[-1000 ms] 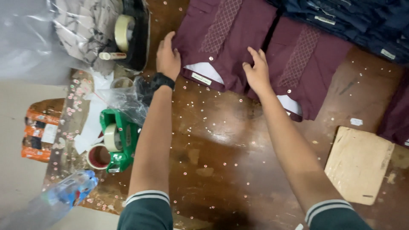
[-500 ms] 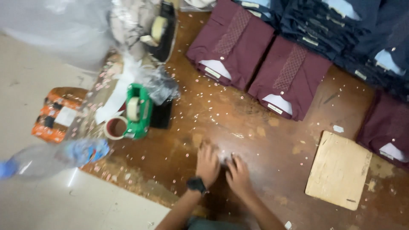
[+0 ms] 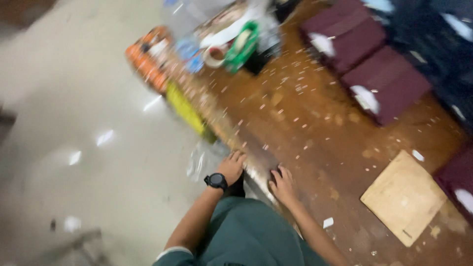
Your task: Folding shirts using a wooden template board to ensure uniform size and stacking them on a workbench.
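Note:
The picture is blurred by motion. My left hand point(image 3: 231, 166), with a black watch on its wrist, rests on the near edge of the brown wooden table point(image 3: 305, 128). My right hand point(image 3: 282, 185) lies flat on the same edge a little to the right, fingers apart. Neither hand holds anything. Two folded maroon shirts point(image 3: 379, 74) lie side by side on the far part of the table, well away from both hands.
A square wooden board point(image 3: 405, 196) lies at the right. A green tape dispenser point(image 3: 242, 45), a tape roll and clear plastic bags crowd the table's far left corner. An orange packet point(image 3: 148, 58) and a yellow strip hang at the table's edge. Grey floor fills the left.
My hands have drawn back from the maroon shirts to the table's near edge. The view has swung left and down, so the floor now fills much of it.

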